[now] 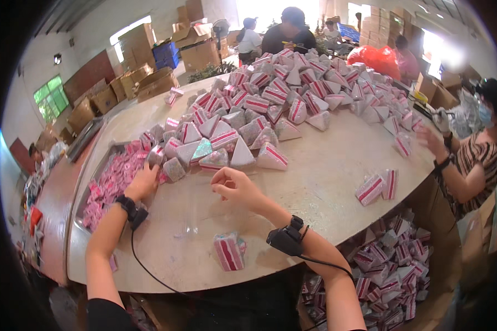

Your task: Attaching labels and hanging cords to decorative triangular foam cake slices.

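Wedges (272,156) shaped like cake slices, in shiny clear wrapping, white or glittery grey with a deep pink stripe along the side, lie heaped every which way on the counter (315,165). At the heap's left end, a small striped wedge (156,155) and a greyish, glittery wedge (174,170) sit just beside a grey tray (84,201) of small pink pieces (116,179) in a loose jumble. One lone wedge (228,252) shows its striped side near the counter's near edge, and two more lie close together farther right
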The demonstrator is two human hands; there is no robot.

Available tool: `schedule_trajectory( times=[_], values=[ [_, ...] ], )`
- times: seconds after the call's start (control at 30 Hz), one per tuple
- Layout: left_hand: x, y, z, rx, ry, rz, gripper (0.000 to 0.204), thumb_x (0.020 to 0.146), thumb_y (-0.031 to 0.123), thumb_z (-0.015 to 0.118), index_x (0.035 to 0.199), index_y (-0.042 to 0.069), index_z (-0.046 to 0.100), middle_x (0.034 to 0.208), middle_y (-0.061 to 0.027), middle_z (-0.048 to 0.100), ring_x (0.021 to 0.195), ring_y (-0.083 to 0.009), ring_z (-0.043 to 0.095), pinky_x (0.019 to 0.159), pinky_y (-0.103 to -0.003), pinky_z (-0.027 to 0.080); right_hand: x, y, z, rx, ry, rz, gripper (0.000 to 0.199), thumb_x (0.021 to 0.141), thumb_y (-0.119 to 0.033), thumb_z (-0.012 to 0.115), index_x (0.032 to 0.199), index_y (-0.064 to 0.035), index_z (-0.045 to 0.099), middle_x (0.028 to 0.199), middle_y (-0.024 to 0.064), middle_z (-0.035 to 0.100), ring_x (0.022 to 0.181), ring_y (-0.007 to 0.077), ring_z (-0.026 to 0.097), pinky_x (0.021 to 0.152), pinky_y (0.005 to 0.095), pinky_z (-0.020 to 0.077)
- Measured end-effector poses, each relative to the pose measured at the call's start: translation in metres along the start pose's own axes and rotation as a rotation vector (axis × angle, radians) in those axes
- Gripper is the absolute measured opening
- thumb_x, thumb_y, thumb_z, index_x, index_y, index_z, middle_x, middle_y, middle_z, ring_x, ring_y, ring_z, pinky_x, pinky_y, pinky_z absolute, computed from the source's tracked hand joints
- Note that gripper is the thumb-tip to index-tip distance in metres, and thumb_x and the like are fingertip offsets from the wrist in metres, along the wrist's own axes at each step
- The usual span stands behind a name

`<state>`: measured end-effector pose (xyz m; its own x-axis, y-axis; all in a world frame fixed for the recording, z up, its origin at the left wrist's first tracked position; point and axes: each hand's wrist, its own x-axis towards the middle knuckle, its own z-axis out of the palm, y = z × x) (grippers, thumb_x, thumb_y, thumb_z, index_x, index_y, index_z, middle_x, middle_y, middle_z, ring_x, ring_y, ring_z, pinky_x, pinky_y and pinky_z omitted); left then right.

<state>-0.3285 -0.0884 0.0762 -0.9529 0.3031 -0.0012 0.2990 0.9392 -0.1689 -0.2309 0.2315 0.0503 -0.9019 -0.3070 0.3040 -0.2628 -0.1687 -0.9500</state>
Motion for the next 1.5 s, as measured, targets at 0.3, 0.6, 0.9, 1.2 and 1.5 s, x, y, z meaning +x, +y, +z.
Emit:
schedule_trajectory(
  times=[0.3, 0.6, 0.9, 1.2, 1.5],
  values=[
    [-0.028, -0.047, 0.004, -0.240, 0.011, 0.132, 0.076, 0.071, 0.012, 0.072, 0.134, -0.002, 0.033, 0.107, -0.0314, 0.056, 0.103, -0.0479, 0.054, 0.091, -0.050, 0.045, 0.007, 0.003, 0.014, 0.019, -0.059, -0.025, 0.017, 0.088, -0.010, 0.061, 0.102, -0.0008, 0.057, 0.081, 0.0015, 0.056, 0.068, 0.0074, 0.054, 0.057, 0.0240, 0.0479],
    [-0.035, -0.024, -0.018, -0.180, 0.471, 0.095, 0.063, 0.074, 0.014, 0.071, 0.128, -0.001, 0.043, 0.112, -0.0252, 0.057, 0.104, -0.0396, 0.056, 0.089, -0.044, 0.044, 0.011, 0.003, 0.018, 0.063, 0.022, -0.038, 0.027, 0.094, -0.014, 0.058, 0.118, -0.0017, 0.057, 0.093, 0.0008, 0.062, 0.076, 0.0047, 0.054, 0.058, 0.0226, 0.0467],
    [-0.040, 0.049, -0.043, -0.820, 0.476, 0.285, 0.042, 0.082, 0.006, 0.062, 0.121, 0.002, 0.046, 0.084, -0.0054, 0.052, 0.078, -0.0162, 0.056, 0.073, -0.031, 0.047, 0.019, 0.010, -0.008, 0.182, 0.156, -0.069, 0.020, 0.096, -0.018, 0.060, 0.107, -0.0019, 0.060, 0.084, 0.0008, 0.063, 0.061, 0.0036, 0.050, 0.053, 0.0213, 0.0412],
    [-0.066, 0.115, -0.058, -0.740, 0.150, 0.510, 0.026, 0.087, 0.017, 0.065, 0.109, 0.004, 0.057, 0.099, -0.0117, 0.060, 0.093, -0.0248, 0.060, 0.080, -0.036, 0.046, 0.017, 0.031, -0.010, -0.263, 0.112, -0.192, 0.011, 0.089, -0.012, 0.064, 0.093, -0.0019, 0.061, 0.081, 0.0039, 0.061, 0.071, 0.0111, 0.060, 0.061, 0.0281, 0.0491],
    [-0.069, 0.125, -0.009, -0.595, 0.205, 0.542, 0.023, 0.077, 0.016, 0.068, 0.097, 0.006, 0.062, 0.094, -0.0117, 0.058, 0.092, -0.0313, 0.055, 0.083, -0.041, 0.041, -0.002, 0.011, 0.000, -0.669, -0.365, -0.190, 0.014, 0.084, -0.012, 0.061, 0.097, -0.0068, 0.065, 0.090, 0.0150, 0.060, 0.093, 0.0345, 0.056, 0.085, 0.0416, 0.0451]
  ],
)
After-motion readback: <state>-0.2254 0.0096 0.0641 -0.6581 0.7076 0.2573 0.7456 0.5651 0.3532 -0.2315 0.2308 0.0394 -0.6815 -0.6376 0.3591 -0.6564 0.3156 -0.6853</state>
